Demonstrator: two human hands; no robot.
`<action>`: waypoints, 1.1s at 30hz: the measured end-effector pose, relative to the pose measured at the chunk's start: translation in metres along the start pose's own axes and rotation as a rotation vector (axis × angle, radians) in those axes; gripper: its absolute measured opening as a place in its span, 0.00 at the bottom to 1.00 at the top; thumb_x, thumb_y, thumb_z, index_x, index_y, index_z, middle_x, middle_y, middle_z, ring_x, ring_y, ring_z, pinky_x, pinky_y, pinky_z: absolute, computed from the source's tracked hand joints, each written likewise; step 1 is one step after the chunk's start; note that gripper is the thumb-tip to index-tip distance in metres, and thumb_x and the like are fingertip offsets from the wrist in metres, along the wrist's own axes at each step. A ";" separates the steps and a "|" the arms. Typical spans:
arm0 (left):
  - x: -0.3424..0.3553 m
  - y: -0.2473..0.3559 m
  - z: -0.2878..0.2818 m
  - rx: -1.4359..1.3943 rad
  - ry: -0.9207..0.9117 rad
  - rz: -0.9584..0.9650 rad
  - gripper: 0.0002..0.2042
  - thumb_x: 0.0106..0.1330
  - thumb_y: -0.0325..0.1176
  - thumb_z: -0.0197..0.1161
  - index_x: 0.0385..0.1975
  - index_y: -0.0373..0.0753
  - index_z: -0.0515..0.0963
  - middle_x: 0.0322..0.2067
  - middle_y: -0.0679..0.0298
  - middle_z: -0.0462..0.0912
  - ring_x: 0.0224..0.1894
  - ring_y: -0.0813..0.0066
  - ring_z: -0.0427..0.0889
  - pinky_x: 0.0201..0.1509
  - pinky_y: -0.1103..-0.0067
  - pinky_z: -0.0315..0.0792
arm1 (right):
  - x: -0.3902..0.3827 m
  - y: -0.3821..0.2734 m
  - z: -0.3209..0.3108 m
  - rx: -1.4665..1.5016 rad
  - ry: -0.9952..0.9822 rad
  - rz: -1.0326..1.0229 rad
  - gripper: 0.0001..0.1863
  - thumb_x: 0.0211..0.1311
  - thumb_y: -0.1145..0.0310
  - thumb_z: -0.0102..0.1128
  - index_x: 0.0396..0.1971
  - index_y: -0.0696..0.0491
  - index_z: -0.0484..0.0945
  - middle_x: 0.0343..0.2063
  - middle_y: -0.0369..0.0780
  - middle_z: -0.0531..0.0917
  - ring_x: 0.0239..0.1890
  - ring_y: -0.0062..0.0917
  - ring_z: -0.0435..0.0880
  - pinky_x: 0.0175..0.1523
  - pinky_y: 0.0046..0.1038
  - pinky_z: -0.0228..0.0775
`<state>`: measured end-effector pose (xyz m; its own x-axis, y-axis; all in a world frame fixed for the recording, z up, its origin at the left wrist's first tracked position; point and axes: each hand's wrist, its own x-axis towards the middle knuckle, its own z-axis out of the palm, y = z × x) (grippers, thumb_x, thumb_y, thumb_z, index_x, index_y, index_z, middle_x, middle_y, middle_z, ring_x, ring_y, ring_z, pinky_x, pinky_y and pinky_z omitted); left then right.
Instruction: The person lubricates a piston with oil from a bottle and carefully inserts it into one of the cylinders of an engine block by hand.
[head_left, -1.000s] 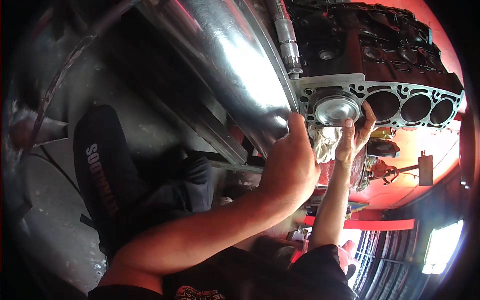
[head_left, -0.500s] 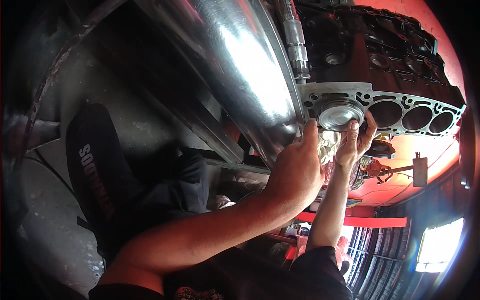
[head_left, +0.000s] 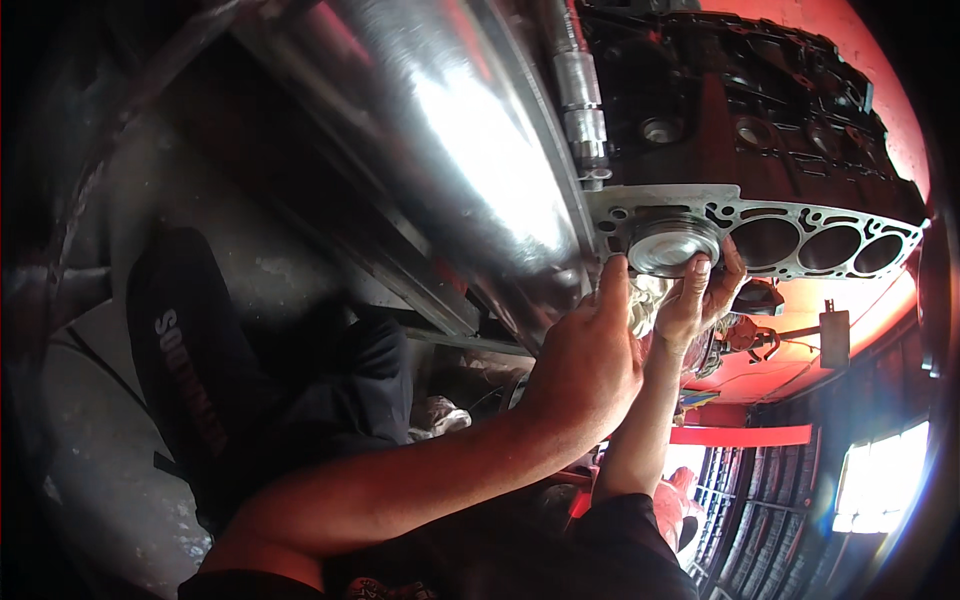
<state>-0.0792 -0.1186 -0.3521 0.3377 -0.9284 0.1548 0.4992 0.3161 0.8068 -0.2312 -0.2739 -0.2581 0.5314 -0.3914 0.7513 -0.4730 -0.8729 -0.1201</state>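
Observation:
A silver piston (head_left: pixel 671 250) sits at the leftmost bore of a black engine block (head_left: pixel 770 90) with a pale, holed deck (head_left: pixel 820 215). My right hand (head_left: pixel 695 300) grips the piston's lower right edge with thumb and fingers. My left hand (head_left: pixel 590 365) is closed just below and left of it, thumb raised to the deck's lower edge beside the piston; what its curled fingers hold is hidden. A pale crumpled cloth (head_left: pixel 650 292) shows between my hands. The other three bores look dark and open.
A long polished metal cylinder (head_left: pixel 460 130) runs diagonally left of the block, beside a hose fitting (head_left: pixel 580 85) and a steel beam (head_left: pixel 420 290). My dark-trousered leg (head_left: pixel 190 320) is at left, over grey floor (head_left: pixel 150 180). A red wall (head_left: pixel 790 380) and bright window (head_left: pixel 880 480) lie right.
The block and piston appear lower in view than a second ago, and both my hands have shifted down with them, still at the piston. The grip looks much the same.

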 end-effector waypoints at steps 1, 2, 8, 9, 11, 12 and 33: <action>0.001 0.001 -0.001 0.006 -0.033 -0.024 0.35 0.58 0.14 0.63 0.69 0.25 0.62 0.28 0.52 0.83 0.29 0.58 0.85 0.36 0.67 0.79 | -0.001 0.000 0.002 0.013 0.014 -0.006 0.25 0.71 0.60 0.66 0.60 0.59 0.73 0.54 0.40 0.75 0.55 0.25 0.76 0.63 0.31 0.69; -0.001 -0.001 -0.002 0.020 -0.055 -0.012 0.35 0.58 0.14 0.63 0.69 0.25 0.62 0.28 0.52 0.83 0.29 0.58 0.85 0.36 0.67 0.79 | -0.004 -0.001 0.005 0.082 0.020 0.051 0.26 0.69 0.60 0.67 0.59 0.60 0.74 0.53 0.40 0.76 0.56 0.26 0.75 0.63 0.30 0.68; -0.001 0.016 -0.048 0.621 0.021 0.428 0.30 0.62 0.13 0.58 0.68 0.34 0.72 0.36 0.52 0.82 0.35 0.53 0.84 0.42 0.65 0.78 | -0.015 -0.002 0.030 0.005 0.144 -0.002 0.35 0.68 0.58 0.67 0.68 0.61 0.66 0.65 0.44 0.71 0.66 0.31 0.69 0.73 0.36 0.57; 0.006 0.012 -0.055 0.726 0.068 0.604 0.37 0.56 0.17 0.63 0.71 0.44 0.70 0.26 0.62 0.71 0.28 0.62 0.76 0.32 0.65 0.73 | -0.018 -0.004 0.037 0.007 0.197 -0.017 0.40 0.68 0.59 0.67 0.73 0.60 0.61 0.70 0.45 0.67 0.71 0.33 0.66 0.76 0.38 0.53; 0.021 0.024 -0.064 0.979 0.026 0.731 0.35 0.58 0.20 0.64 0.70 0.45 0.72 0.28 0.62 0.71 0.30 0.62 0.75 0.32 0.66 0.72 | -0.016 -0.011 0.049 0.108 0.319 -0.011 0.53 0.63 0.64 0.71 0.79 0.55 0.45 0.75 0.48 0.57 0.75 0.37 0.59 0.79 0.39 0.46; 0.028 0.034 -0.064 1.084 0.010 0.779 0.34 0.58 0.21 0.64 0.69 0.45 0.73 0.29 0.62 0.72 0.31 0.62 0.75 0.31 0.67 0.71 | -0.011 -0.016 0.055 0.224 0.384 -0.013 0.57 0.60 0.65 0.73 0.80 0.53 0.40 0.76 0.49 0.55 0.76 0.38 0.57 0.79 0.40 0.43; 0.055 0.126 -0.023 1.659 -0.285 0.865 0.31 0.54 0.20 0.65 0.62 0.45 0.81 0.29 0.64 0.72 0.33 0.63 0.77 0.35 0.66 0.74 | -0.018 -0.037 0.062 0.117 0.439 0.068 0.18 0.53 0.62 0.81 0.42 0.49 0.84 0.73 0.53 0.54 0.75 0.48 0.62 0.74 0.45 0.59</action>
<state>0.0206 -0.1250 -0.2550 -0.1700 -0.6942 0.6994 -0.9395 0.3284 0.0976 -0.1803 -0.2529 -0.3073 0.1416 -0.3104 0.9400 -0.4001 -0.8865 -0.2324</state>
